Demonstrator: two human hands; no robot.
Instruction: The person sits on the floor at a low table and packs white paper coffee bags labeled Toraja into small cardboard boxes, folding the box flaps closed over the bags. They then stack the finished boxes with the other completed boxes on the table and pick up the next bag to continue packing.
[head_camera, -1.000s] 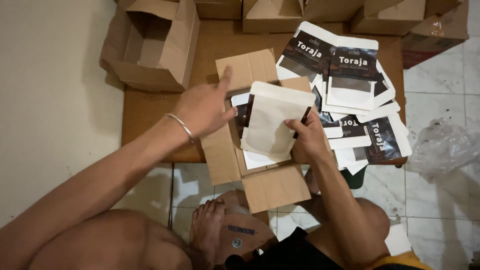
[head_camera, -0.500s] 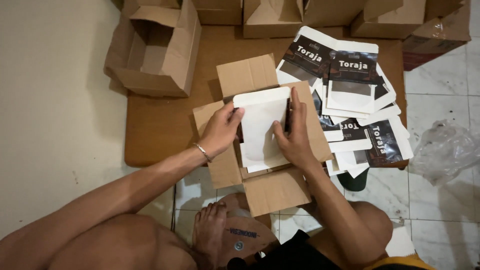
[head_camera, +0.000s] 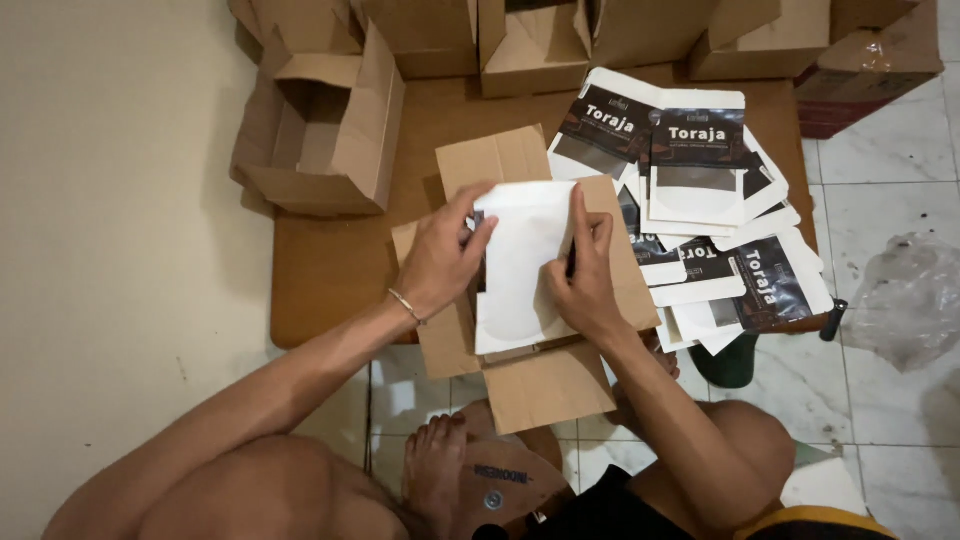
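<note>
Crowding the open carton (head_camera: 545, 395), printed sleeves (head_camera: 700, 190), empty boxes (head_camera: 335, 140)

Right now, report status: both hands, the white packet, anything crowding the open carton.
Left hand and right hand both grip the flat white paper packet. Packet sits over the open brown cardboard box. Printed black-and-white pouches piled right, touching nothing held.

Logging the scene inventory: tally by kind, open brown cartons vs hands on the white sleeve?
Open brown cartons in clear view: 2, the one under the hands and the empty one at left
Hands on the white sleeve: 2, left hand, right hand
Total: 4
</note>
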